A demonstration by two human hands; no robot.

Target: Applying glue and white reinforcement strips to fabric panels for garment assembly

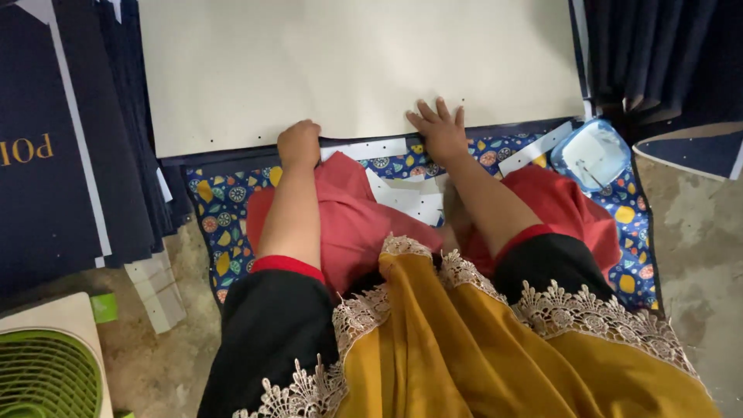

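Observation:
A large cream sheet of card lies flat in front of me, over a dark board. My left hand is curled at the sheet's near edge, fingers tucked under or gripping it. Flat on the same edge rests my right hand, fingers spread. Below the hands lie white cut strips on a blue patterned mat. My red-clad knees and a mustard lace-trimmed scarf fill the foreground.
Stacks of dark navy boards stand at the left and top right. A blue plastic bag with white contents sits at the right. A green fan is at the bottom left, with white offcuts on the concrete floor.

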